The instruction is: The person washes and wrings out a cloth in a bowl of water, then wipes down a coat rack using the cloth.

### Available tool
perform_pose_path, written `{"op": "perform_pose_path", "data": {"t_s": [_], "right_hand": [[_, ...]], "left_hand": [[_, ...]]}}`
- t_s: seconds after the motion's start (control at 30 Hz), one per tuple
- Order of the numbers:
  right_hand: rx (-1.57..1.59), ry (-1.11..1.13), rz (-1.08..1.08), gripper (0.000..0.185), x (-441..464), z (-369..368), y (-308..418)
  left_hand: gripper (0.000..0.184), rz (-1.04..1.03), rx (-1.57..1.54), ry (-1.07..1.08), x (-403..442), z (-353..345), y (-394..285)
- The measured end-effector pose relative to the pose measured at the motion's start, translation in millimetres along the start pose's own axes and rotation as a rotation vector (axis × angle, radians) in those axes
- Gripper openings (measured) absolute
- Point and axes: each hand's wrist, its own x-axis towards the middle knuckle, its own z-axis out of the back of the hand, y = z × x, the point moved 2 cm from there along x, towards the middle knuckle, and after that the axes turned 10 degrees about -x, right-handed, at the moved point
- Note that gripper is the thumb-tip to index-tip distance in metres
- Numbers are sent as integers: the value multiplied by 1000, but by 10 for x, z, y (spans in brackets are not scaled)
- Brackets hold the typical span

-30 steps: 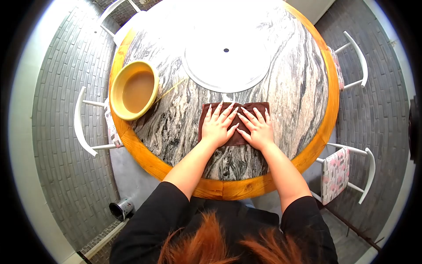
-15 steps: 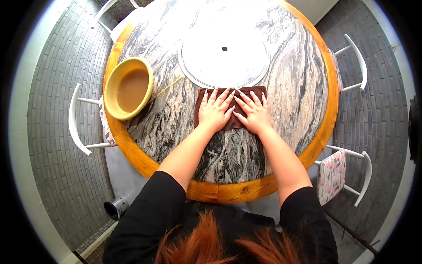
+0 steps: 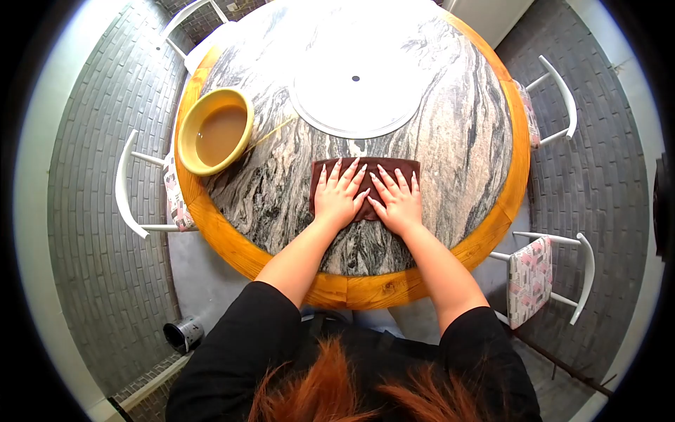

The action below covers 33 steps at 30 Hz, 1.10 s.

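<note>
A dark brown cloth lies spread on the marble-patterned round table, close to its near side. My left hand rests flat on the cloth's left half, fingers stretched apart and pointing away from me. On the right half, my right hand presses down the same way, its fingers spread. Both thumbs point inward, toward each other, with a small gap between. Neither hand grips the cloth; it lies under the palms and fingers.
A yellow basin of brownish water stands at the table's left edge. Beyond the cloth sits a bright round turntable with a dark centre hole. White-framed chairs surround the wooden rim. A bin lies on the floor at lower left.
Both hands and the cloth have slid toward me, opening a gap between the cloth and the turntable. The view has shifted slightly.
</note>
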Motion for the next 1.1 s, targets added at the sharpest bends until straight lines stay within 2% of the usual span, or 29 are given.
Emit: {"op": "perform_pose_path", "data": {"t_s": [0.53,1.1], "right_hand": [[16,40,55,60,-1318,348,478],[47,60,62,59,-1727,455,614]], "left_hand": [[59,-17,-35,14,-1345,233,-594],[58,1,-72,65,-1793,280,-803]]}}
